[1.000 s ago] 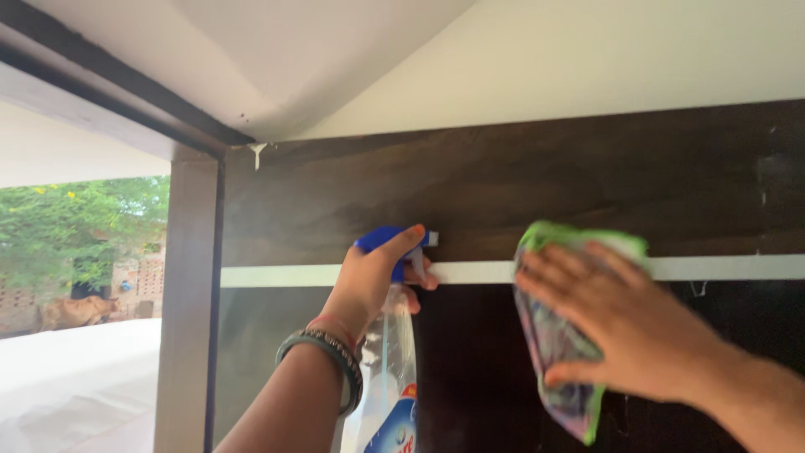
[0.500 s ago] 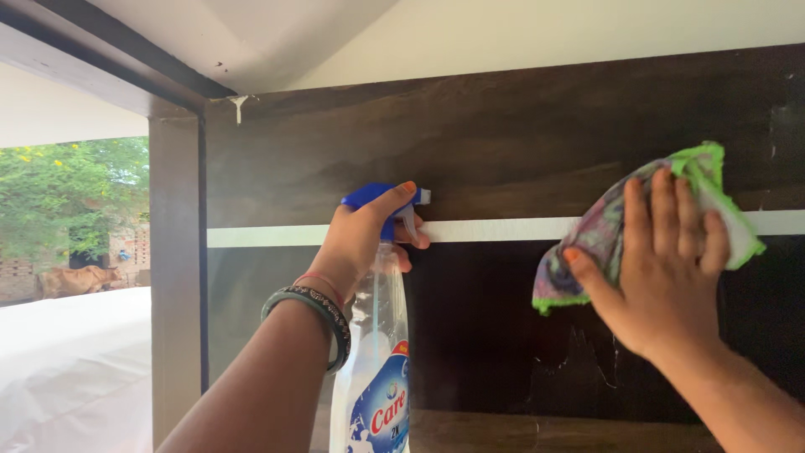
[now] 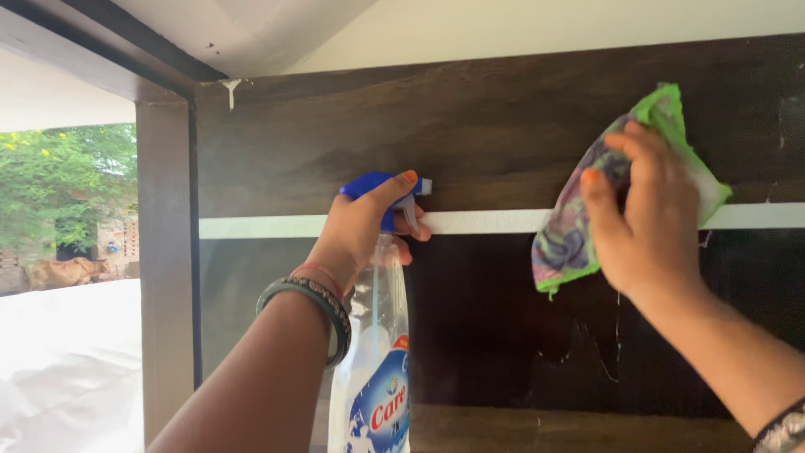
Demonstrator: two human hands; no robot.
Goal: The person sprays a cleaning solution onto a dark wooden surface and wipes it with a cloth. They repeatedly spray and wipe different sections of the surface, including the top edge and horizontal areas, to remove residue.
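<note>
My left hand (image 3: 360, 231) grips a clear spray bottle (image 3: 376, 369) with a blue trigger head, its nozzle close to a dark wooden panel (image 3: 470, 134). A finger rests on top of the trigger head. My right hand (image 3: 650, 210) presses a patterned cloth with a green edge (image 3: 570, 231) flat against the same panel, across a white strip (image 3: 478, 221) that runs along it. A dark bangle sits on my left wrist.
A dark wooden post (image 3: 163, 260) frames the panel's left side, with an open view of trees (image 3: 59, 176) and a pale surface beyond. A white ceiling (image 3: 520, 29) runs above. Wet streaks (image 3: 616, 335) run down the dark lower panel.
My right hand has shifted the cloth up and slightly left on the panel. Over the second it swept from the centre toward the right. The left hand and bottle stayed nearly still.
</note>
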